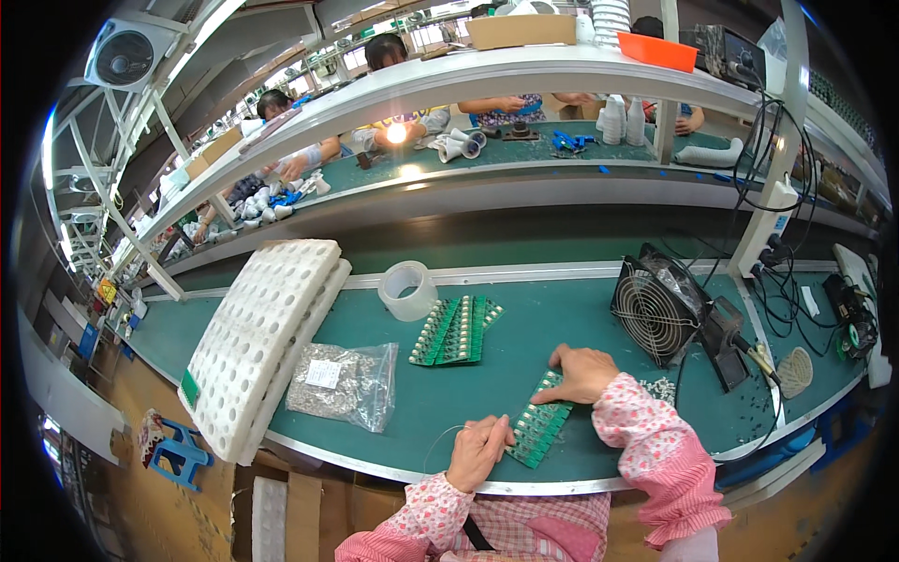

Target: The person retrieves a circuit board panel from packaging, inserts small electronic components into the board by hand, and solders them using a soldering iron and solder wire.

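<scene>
A green circuit board panel (538, 433) lies flat on the green bench top in front of me, with rows of small pale parts along it. My right hand (585, 373) grips its far end, with the thumb on top and the index finger curled at the edge. At the near left corner of the panel is my left hand (480, 451), its fingertips pinched together. A thin wire (433, 448) loops out from the left fingers; its tip is hidden. Further back lies a stack of similar circuit board panels (453, 330).
Left of the boards are a clear tape roll (407, 292), a bag of small parts (343, 384) and white foam trays (262, 342). On the right stand a fan (653, 314), a soldering iron (755, 358), loose small parts (661, 389) and tangled cables. Co-workers sit beyond the shelf (524, 70).
</scene>
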Demonstrator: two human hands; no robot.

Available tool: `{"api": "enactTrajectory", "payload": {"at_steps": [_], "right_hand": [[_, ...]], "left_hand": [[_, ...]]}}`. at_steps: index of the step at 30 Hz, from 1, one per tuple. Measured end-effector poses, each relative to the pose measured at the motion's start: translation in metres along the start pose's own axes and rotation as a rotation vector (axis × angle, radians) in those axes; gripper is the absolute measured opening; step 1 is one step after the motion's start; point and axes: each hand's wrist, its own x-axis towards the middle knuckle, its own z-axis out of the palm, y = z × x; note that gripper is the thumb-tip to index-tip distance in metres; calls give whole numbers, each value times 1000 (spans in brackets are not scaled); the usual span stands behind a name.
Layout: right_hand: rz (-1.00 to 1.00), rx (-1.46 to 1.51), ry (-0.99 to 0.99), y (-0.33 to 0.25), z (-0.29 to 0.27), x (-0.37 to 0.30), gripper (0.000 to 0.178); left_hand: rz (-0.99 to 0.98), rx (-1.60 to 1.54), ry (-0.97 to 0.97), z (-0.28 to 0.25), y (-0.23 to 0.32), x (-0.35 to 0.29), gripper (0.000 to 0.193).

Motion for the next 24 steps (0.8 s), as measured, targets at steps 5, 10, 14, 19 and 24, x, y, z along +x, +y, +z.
{"api": "enactTrajectory", "payload": {"at_steps": [5, 10, 14, 19, 24], "right_hand": [[-13, 543, -312, 1, -3, -20, 43], [283, 1361, 197, -20, 14, -88, 24], [324, 1686, 516, -66, 46, -101, 28], [285, 1425, 372, -91, 78, -86, 37], [277, 451, 655, -19, 61, -121, 24]], "left_hand": [[-181, -568, 28, -30, -15, 8, 49], [-442, -1079, -24, -41, -8, 41, 45], [-446, -1303, -295, -7, -3, 65, 50], [-415, -1242, -346, -18, -4, 75, 38], [-446, -1031, -426, -12, 4, 90, 36]]}}
